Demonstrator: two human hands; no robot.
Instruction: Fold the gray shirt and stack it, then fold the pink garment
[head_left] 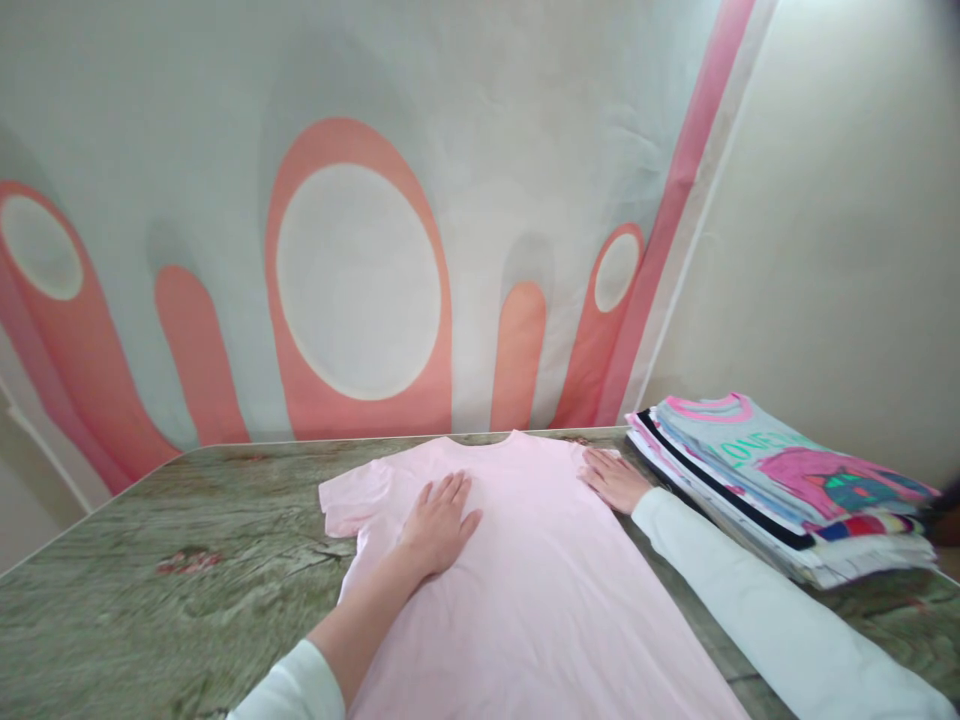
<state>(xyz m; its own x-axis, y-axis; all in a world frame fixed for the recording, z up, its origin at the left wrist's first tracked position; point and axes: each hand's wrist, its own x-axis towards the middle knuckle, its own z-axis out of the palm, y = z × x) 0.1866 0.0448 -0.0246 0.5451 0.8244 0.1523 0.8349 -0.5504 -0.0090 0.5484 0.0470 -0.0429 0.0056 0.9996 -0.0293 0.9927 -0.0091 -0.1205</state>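
A pale pink T-shirt (525,580) lies spread on the table, its neckline at the far edge and its lower part running out of the bottom of the view. My left hand (439,525) rests flat on the shirt's upper left chest, fingers stretched out. On the shirt's right sleeve lies my right hand (613,480), palm down with its fingers extended. Neither hand grips the cloth. The left sleeve is laid out to the side, with a few small creases.
A stack of folded clothes (787,480) stands at the right, close to my right forearm; a grey shirt with a pink collar and print tops it. The wood-patterned table (187,620) extends left. Behind its far edge is a wall (487,120) with pink and orange shapes.
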